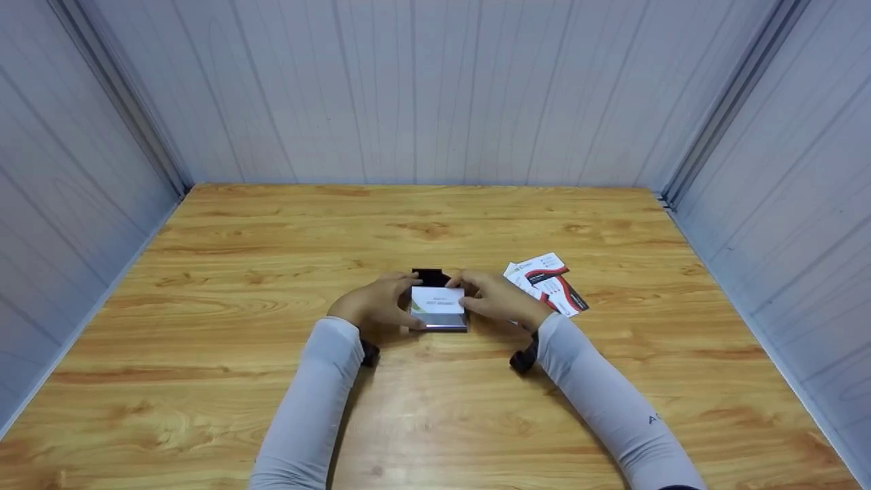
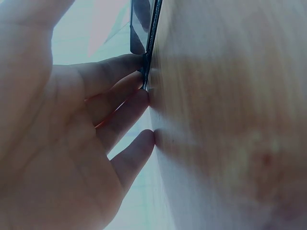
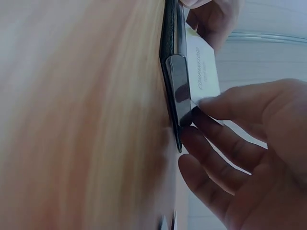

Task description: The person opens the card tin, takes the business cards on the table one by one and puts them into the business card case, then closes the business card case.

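A business card case [image 1: 442,320] with a shiny metal front lies opened on the table, its black flap [image 1: 430,276] toward the far side. A white business card [image 1: 437,299] with printed text sits partly in it, standing out above the metal pocket in the right wrist view. My left hand [image 1: 374,303] holds the case from the left, thumb at the near corner and fingers toward the flap. From the right, my right hand [image 1: 500,297] pinches the card's edge with thumb [image 3: 218,106] and index finger; its other fingers are beside the case.
Several red, black and white business cards [image 1: 558,292] lie overlapping just right of the case, partly behind my right forearm. The wood-grain table [image 1: 272,238] is bounded by pale panel walls [image 1: 422,95] at the back and both sides.
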